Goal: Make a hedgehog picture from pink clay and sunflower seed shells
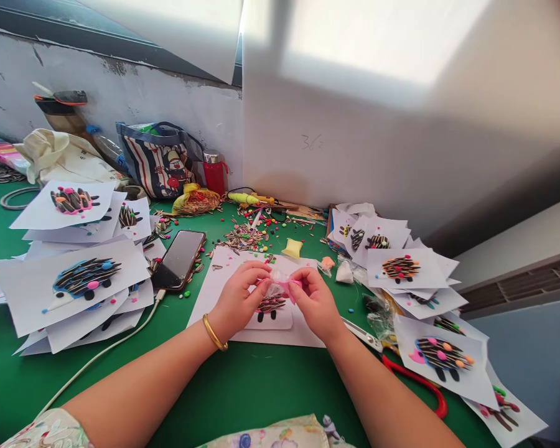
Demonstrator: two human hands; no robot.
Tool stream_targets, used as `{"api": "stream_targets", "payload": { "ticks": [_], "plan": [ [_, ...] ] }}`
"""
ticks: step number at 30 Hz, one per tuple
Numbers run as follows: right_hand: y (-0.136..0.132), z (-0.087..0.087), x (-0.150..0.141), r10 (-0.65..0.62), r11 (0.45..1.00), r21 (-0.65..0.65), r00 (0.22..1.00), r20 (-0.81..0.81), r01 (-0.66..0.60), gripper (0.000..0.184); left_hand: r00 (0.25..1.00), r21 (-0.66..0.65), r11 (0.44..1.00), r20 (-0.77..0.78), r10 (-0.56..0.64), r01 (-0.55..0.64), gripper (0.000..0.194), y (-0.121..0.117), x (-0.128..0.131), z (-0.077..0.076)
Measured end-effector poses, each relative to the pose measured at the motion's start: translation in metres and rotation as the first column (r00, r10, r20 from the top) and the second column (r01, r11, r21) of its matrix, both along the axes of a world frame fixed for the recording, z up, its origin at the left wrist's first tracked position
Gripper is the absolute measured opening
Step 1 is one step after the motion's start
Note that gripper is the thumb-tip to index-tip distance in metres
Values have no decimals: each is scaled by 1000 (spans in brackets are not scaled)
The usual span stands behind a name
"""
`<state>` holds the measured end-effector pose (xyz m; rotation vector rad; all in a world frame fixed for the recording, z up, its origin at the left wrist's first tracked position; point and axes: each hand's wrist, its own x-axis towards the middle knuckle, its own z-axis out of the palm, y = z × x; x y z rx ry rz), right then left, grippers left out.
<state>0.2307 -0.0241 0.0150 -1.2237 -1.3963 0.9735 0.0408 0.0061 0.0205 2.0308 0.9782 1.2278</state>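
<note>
My left hand [239, 294] and my right hand [313, 300] meet over a white sheet [224, 274] on the green table [242, 386]. Both pinch a small clear plastic wrapper holding pink clay [282, 284], fingers closed on it from either side. Under the hands lies a small card with a seed-covered hedgehog picture [271, 306]. A gold bangle [213, 333] circles my left wrist.
Stacks of finished hedgehog sheets lie at the left [81, 280] and right [443, 354]. A phone [178, 259] on a white cable sits left of the sheet. Loose sunflower seeds [245, 238], red-handled scissors [415, 379], a striped bag [161, 158] and a red bottle [213, 171] stand near the wall.
</note>
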Motion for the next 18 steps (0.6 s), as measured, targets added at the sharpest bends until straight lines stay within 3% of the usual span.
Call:
{"api": "stream_targets", "payload": {
  "ticks": [4, 11, 14, 18],
  "plan": [
    [-1, 0, -1, 17, 1000, -8, 1000, 10, -17, 17, 999, 1, 1000, -43, -31, 31, 18, 0, 0, 0],
    [-3, 0, -8, 53, 998, -30, 998, 38, -52, 13, 977, 123, 989, -208, -55, 82, 18, -5, 1, -1],
    [-1, -1, -6, 21, 1000, -17, 999, 40, -20, 13, 987, 116, 991, -158, -40, 59, 14, -5, 2, 0],
    [5, 1, 2, -59, 997, -63, 996, -73, 55, 18, 998, 1, 999, 46, 47, -47, 14, 2, 0, 3]
  ]
}}
